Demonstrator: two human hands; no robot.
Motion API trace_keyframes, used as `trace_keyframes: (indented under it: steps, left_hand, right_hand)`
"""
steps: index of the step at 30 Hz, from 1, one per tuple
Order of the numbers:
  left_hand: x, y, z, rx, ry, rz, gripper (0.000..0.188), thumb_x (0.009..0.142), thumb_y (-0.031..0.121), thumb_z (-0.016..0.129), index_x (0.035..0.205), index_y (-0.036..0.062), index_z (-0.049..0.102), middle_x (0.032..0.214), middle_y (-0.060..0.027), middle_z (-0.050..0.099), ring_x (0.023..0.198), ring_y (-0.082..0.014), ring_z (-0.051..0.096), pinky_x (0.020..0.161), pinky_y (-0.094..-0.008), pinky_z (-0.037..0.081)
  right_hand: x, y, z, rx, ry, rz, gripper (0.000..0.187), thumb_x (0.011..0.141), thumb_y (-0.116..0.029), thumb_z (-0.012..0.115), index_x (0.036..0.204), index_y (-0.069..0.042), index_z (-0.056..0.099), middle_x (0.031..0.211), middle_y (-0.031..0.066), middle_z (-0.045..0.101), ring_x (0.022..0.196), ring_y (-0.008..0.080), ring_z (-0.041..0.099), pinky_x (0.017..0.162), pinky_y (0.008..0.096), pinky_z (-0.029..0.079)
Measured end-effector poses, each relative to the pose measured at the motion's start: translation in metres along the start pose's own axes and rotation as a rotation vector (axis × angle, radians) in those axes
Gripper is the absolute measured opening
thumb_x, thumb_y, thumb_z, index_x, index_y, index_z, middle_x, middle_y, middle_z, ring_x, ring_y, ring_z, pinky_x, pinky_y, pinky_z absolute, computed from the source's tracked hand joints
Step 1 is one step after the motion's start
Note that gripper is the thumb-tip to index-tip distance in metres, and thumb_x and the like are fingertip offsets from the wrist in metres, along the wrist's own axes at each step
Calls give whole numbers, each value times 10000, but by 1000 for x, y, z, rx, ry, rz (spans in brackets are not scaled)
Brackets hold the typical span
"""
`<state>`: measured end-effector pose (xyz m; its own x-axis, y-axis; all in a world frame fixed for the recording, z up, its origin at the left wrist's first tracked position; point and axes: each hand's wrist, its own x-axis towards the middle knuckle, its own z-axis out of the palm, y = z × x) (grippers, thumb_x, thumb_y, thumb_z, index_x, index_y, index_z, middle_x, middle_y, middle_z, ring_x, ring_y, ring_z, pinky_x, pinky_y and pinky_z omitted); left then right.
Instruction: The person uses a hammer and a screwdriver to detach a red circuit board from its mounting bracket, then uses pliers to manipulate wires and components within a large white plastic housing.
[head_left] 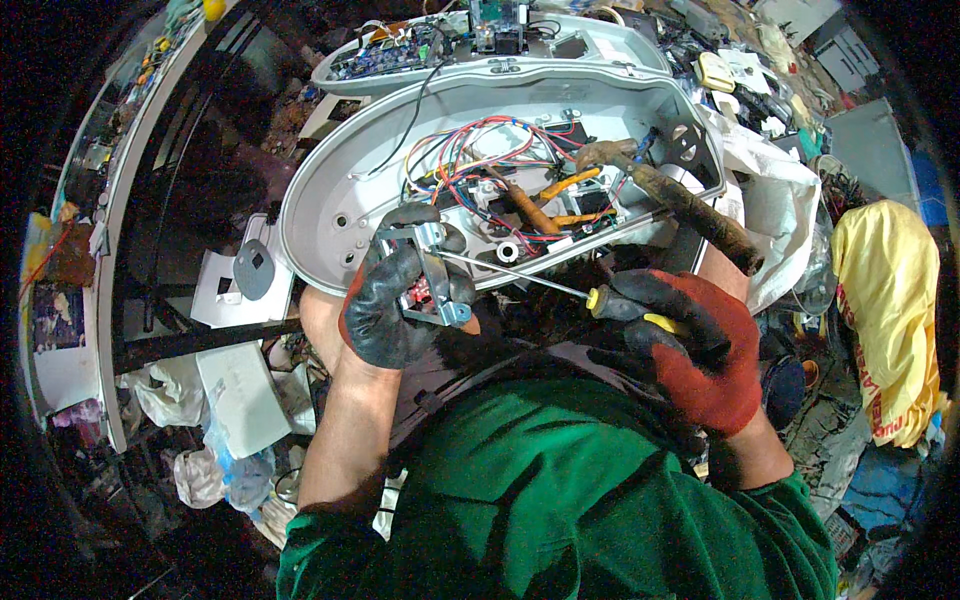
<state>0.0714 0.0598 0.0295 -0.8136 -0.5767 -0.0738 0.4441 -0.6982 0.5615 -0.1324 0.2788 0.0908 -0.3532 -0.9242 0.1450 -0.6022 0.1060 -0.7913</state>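
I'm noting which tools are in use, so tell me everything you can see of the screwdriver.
The screwdriver has a thin, straight, metallic-looking shaft and a thick yellow-and-black handle. The gloved right hand grips and partly hides the handle. The shaft points left, slanting slightly upward in the picture, toward the metal bracket in the gloved left hand. I cannot tell the tip's shape or whether it touches the bracket.

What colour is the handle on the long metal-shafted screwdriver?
The screwdriver handle is yellow and black, seen best in the head view.
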Motion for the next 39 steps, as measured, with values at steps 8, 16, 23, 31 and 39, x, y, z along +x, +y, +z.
trace_keyframes:
  steps: [8, 16, 23, 31, 39]
  left_hand:
    - [-1, 2, 2, 4, -19, -29, 474, 856, 161, 632, 1276, 25, 460, 1068, -189, 606, 802, -298, 648, 613, -393, 558]
    - [-4, 0, 4, 210, -10, 34, 449, 859, 140, 626, 1258, 3, 471, 1065, -161, 618, 882, -251, 654, 691, -394, 577]
    - [-36, -6, -30, 627, 345, -106, 544, 810, 40, 704, 1303, 17, 475, 1094, -83, 633, 1000, -149, 605, 882, -299, 502]
    - [-56, -19, -21, 500, 107, -264, 413, 838, -5, 631, 1233, 27, 513, 1087, -68, 632, 1007, -134, 589, 903, -287, 469]
    - [-73, -24, -32, 439, 86, -360, 420, 851, 33, 663, 1240, 26, 505, 1090, -57, 619, 986, -125, 590, 873, -298, 487]
  right_hand:
    - [12, -3, -1, 163, -49, -29, 426, 767, -104, 682, 1173, -1, 606, 1049, 164, 665, 952, 314, 651, 863, 370, 500]
    - [6, 0, -5, 211, -91, 44, 412, 803, -71, 637, 1202, 16, 580, 1099, 167, 654, 1014, 258, 639, 916, 355, 481]
    - [-20, 21, -35, 451, -247, 540, 437, 894, -164, 654, 1277, -3, 519, 1217, 119, 593, 1093, 218, 583, 947, 348, 457]
    - [-39, 35, -18, 378, -565, 454, 372, 910, -218, 632, 1227, -46, 543, 1077, 92, 628, 921, 186, 617, 797, 332, 501]
    - [-34, 18, -3, 457, -547, 521, 242, 917, -250, 605, 1068, -63, 636, 870, 26, 657, 757, 105, 602, 623, 270, 487]
